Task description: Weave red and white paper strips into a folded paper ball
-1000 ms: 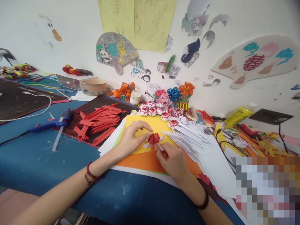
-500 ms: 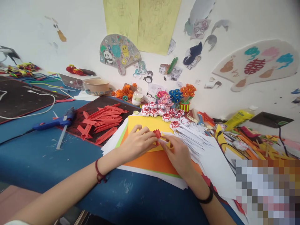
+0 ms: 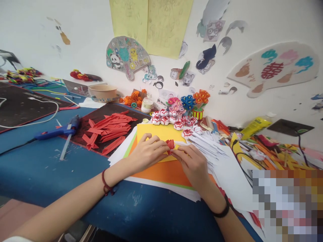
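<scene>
Between the fingertips of my left hand (image 3: 148, 151) is a small folded red paper piece (image 3: 170, 144). My right hand (image 3: 193, 164) meets it from the other side, fingers pinched on a white paper strip (image 3: 180, 143) that runs against the red piece; its lower end is hidden by the fingers. Both hands hover over a stack of coloured sheets, with a yellow sheet (image 3: 146, 130) on top and an orange sheet (image 3: 161, 173) below. Beyond them sit several finished red-and-white paper flowers (image 3: 179, 125). White paper strips (image 3: 210, 148) fan out on the right.
A heap of folded red strips (image 3: 113, 127) lies on a dark mat at left, beside a blue glue gun (image 3: 60, 131). A bowl (image 3: 103, 93), a jar (image 3: 146, 105) and paper flower bouquets (image 3: 188, 102) line the wall. Coloured scraps (image 3: 282, 154) and a yellow bottle (image 3: 257, 127) crowd the right.
The fingers of my right hand have closed in and bent more toward the red piece. My left hand stays almost in place, and the red piece has turned slightly.
</scene>
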A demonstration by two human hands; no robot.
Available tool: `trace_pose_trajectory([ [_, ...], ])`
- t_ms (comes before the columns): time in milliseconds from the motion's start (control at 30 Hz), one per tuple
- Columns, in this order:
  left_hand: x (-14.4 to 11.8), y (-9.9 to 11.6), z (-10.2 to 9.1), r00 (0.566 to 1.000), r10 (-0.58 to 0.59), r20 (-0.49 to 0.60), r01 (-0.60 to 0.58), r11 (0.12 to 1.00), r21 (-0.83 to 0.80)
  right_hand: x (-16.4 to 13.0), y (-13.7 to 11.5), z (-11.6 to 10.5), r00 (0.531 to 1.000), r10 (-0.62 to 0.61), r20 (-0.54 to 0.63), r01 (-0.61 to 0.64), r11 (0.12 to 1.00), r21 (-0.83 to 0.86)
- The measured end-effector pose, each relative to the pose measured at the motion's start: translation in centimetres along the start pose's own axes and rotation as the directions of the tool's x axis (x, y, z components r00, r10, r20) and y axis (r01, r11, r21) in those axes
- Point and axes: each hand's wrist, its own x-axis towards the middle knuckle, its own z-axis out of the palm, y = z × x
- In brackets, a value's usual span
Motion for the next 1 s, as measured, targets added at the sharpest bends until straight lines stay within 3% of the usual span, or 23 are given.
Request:
trace_pose_trajectory([
  [433, 0.00, -0.18, 0.24, 0.999, 0.013, -0.032, -0.015, 0.997, -0.078, 0.31, -0.14, -0.33, 0.987, -0.158, 0.009, 0.158, 0.983, -0.098],
  [1000, 0.16, 0.16, 0.69, 0.980, 0.101, -0.172, -0.086, 0.992, 0.093, -0.26, -0.32, 0.17, 0.996, -0.094, -0.010, 0.093, 0.995, -0.047],
])
